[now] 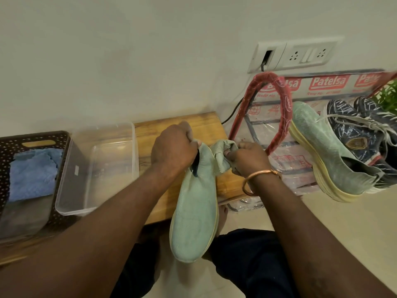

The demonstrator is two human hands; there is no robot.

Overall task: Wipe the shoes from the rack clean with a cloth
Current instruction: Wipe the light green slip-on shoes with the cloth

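Note:
A pale green knit shoe (194, 214) hangs toe-down in front of me. My left hand (171, 150) grips it at the heel opening. My right hand (247, 157), with a copper bangle at the wrist, is closed on a bunched pale green cloth (221, 154) that touches the shoe's heel edge. The matching green shoe (322, 151) lies on the red-framed shoe rack (279, 112) at the right, beside a dark blue patterned pair of sneakers (354, 127) with white laces.
A wooden board (154, 134) lies under my hands. Left of it stand a clear plastic tub (96, 164) and a dark perforated basket (36, 145) holding a blue cloth (32, 173). A wall socket (292, 54) with a black cable is above the rack. My knees are below.

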